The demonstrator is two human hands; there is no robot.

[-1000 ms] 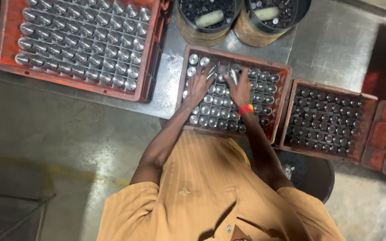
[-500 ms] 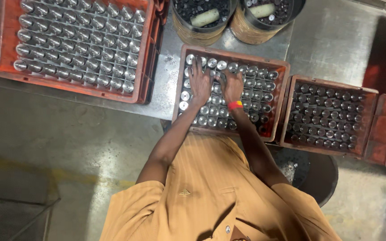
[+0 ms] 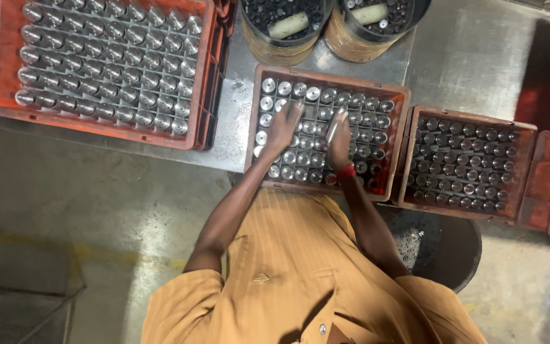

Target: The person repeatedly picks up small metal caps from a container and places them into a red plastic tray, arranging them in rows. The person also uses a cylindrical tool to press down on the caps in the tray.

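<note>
No labels, signs or screens; packaging only: three red plastic crates of metal cylinders on the table, two round drums of dark parts at the top.

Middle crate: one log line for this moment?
left hand on metal cylinders | right hand on same | middle crate on steel table

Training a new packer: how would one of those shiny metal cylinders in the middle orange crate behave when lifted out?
The shiny metal cylinders look solid, so probably heavy for their size. Their polished sides may slip in bare fingers. Round bodies would likely roll if laid down; the middle orange crate has grid cells keeping them upright.
</note>
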